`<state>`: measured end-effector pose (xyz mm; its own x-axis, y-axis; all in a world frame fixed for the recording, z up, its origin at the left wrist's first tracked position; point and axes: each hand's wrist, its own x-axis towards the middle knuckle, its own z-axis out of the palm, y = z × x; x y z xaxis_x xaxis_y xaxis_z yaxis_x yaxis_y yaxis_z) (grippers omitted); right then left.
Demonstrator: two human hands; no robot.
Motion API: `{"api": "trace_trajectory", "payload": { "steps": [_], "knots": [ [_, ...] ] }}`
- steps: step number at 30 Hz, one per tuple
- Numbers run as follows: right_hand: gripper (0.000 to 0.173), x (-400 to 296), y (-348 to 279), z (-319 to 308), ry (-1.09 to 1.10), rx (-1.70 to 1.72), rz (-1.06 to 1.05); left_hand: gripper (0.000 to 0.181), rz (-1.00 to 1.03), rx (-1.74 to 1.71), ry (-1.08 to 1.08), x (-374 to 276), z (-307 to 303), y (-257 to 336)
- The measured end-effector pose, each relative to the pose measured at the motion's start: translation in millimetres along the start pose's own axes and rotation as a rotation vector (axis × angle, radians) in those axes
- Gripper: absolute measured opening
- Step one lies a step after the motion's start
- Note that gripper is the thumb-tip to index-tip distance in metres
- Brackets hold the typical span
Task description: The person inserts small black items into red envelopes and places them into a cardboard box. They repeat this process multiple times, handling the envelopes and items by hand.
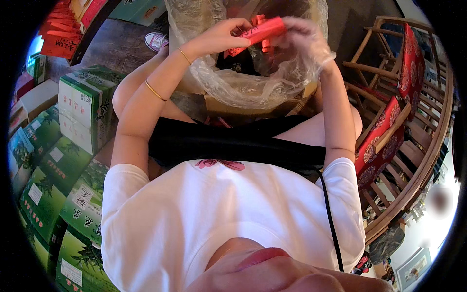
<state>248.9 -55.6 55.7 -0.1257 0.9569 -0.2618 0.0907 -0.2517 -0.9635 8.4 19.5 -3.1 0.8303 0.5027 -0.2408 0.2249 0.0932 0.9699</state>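
Note:
Between my hands is a red packet with dark writing (264, 31), tilted over a cardboard box (237, 106) lined with a clear plastic bag (251, 89). My left hand (231, 34), bare with a gold bracelet at the wrist, grips the packet's lower end between thumb and fingers. My right hand (306, 40) wears a clear plastic glove and is blurred at the packet's upper end; whether it grips it cannot be told. More red packets (267, 43) and something dark show inside the bag, partly hidden by my hands.
Green printed cartons (82, 135) are stacked at the left. Wooden chairs or a bench with red patterned cushions (377, 146) stand at the right. Red packets with writing (60, 42) lie at the upper left. A pink sneaker (156, 41) is near the box.

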Motion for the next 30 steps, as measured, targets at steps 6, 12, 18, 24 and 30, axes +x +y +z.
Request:
{"api": "trace_trajectory", "payload": {
  "steps": [6,12,18,24,30],
  "knots": [
    [0.024,92,63,-3,0.016,-0.531,0.237,0.049,-0.036,0.353,0.361,3,-10,-13],
    [0.027,130,299,80,-0.809,-1.063,0.2,0.052,-0.005,0.41,0.491,0,-12,9],
    [0.033,123,378,151,-0.775,-0.914,0.327,0.058,-0.069,0.334,0.543,-9,-16,10],
    [0.039,122,427,177,-0.727,-0.822,0.324,0.062,-0.141,0.254,0.452,-2,-15,11],
    [0.046,115,454,185,-0.729,-0.765,0.312,0.064,-0.159,0.247,0.498,-4,-16,16]
  ]
}}
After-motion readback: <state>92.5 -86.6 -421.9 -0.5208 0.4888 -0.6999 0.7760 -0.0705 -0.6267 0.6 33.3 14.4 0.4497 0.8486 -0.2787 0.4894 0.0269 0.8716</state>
